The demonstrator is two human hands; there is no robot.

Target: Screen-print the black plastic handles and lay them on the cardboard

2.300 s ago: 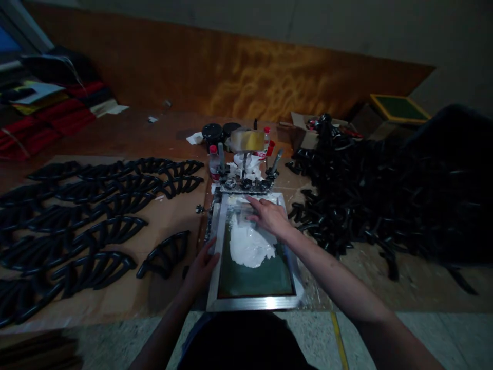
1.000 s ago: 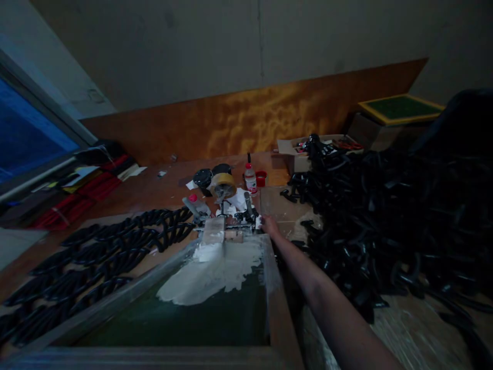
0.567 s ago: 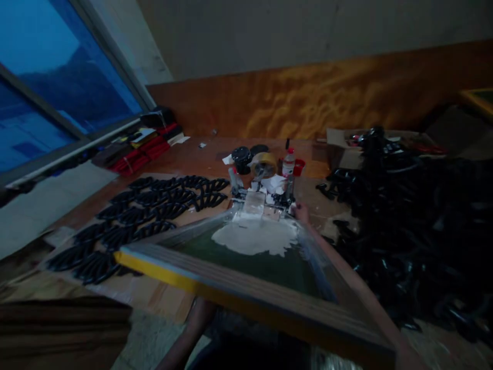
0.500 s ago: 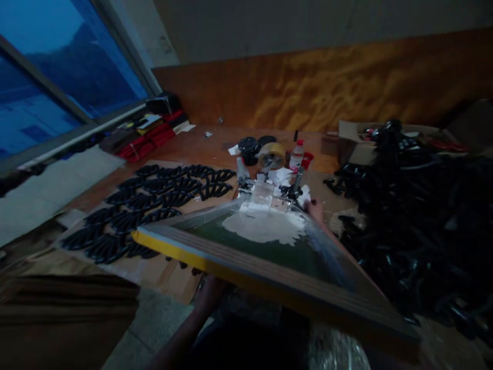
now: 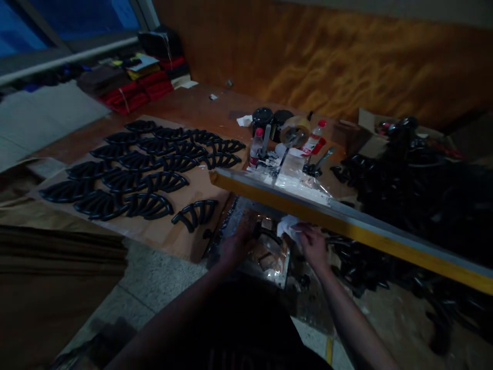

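My right hand is closed on a crumpled white tissue, just under the raised screen-printing frame with its yellow edge. Low over the tape-covered printing base, my left hand is closed at the near end of a black curved plastic piece. Its fingertips are dark and partly lost in shadow. The tissue is close to the piece's right end; whether they touch is unclear. White ink coats the area behind the frame's yellow edge.
Fanned groups of black curved pieces cover the cardboard on the left. A dark heap of similar pieces fills the right side. Behind the frame stand red-capped bottles, black jars and a tape roll. Folded red cloth lies by the window.
The view has tipped down, and the frame appears raised and farther right. My right hand has come from the frame's far right side to the base, with the tissue. Both hands now show.
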